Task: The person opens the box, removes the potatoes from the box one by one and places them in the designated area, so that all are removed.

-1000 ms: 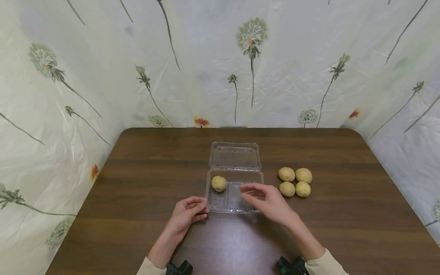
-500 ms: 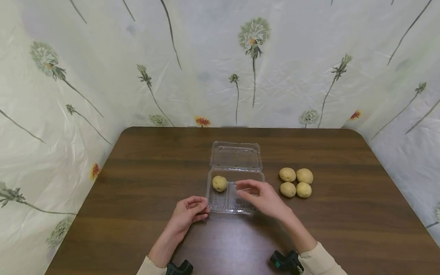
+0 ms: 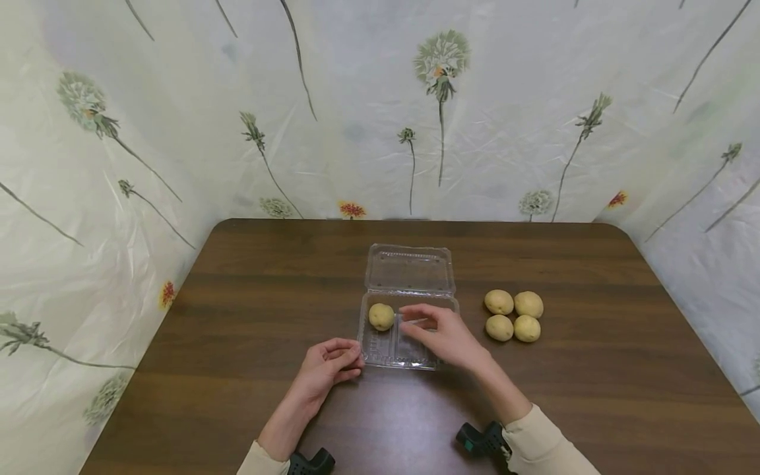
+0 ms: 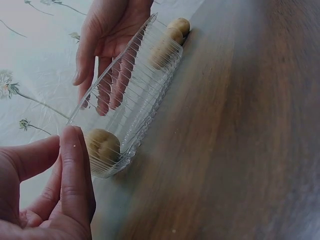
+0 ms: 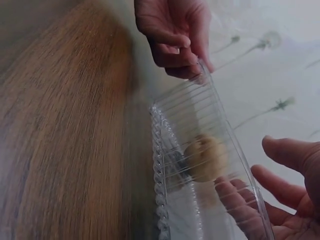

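Observation:
A clear plastic clamshell container (image 3: pixel 410 362) lies on the table, its lid (image 3: pixel 410 269) folded back flat. One potato (image 3: pixel 381 317) sits at the left side inside it. My left hand (image 3: pixel 328 364) pinches the rim at the near left corner between thumb and fingers, as the left wrist view (image 4: pixel 70 175) confirms. Over the right half of the container hovers my right hand (image 3: pixel 442 335), fingers apart and holding nothing. Its fingertips point toward the potato, a short gap away. In the right wrist view, some of its fingers (image 5: pixel 277 187) reach over the container wall.
To the right of the container, several potatoes (image 3: pixel 499 328) stand grouped on the brown wooden table (image 3: pixel 285 277). Behind and beside the table hangs a pale sheet (image 3: pixel 344 99) with dandelion prints. Each wrist carries a dark camera mount (image 3: pixel 481 437).
My right hand has moved left over the container, closer to the potato inside. The left hand keeps its pinch on the corner, and the potatoes stay put.

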Motion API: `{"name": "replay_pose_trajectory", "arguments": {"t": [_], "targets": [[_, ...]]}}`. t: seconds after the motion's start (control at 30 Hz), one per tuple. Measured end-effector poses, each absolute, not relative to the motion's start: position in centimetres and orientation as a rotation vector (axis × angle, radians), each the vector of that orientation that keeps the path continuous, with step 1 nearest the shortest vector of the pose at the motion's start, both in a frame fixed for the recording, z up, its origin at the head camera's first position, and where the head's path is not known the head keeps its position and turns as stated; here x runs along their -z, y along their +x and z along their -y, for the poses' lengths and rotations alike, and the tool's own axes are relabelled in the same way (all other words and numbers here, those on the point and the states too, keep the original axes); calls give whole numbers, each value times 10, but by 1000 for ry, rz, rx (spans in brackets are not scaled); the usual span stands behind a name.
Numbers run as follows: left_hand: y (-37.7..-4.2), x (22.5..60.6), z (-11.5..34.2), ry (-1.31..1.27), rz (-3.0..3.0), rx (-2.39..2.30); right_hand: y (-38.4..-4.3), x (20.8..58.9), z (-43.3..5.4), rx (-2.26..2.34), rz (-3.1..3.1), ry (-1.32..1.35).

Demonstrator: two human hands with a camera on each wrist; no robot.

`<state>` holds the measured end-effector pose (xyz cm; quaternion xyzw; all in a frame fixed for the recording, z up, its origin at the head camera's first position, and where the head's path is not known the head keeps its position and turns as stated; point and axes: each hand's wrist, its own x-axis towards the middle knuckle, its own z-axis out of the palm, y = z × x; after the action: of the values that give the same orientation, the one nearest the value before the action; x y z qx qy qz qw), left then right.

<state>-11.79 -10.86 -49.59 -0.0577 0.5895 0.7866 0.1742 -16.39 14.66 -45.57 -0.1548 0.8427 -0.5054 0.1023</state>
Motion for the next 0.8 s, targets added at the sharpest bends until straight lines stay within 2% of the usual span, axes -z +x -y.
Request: {"name": "replay_pose_trajectory", "arguments": {"t": [0.8], "targets": [[-118,497,108,-162,-1659,-2236,-180,470,-124,1391,-2580,-369]]}}
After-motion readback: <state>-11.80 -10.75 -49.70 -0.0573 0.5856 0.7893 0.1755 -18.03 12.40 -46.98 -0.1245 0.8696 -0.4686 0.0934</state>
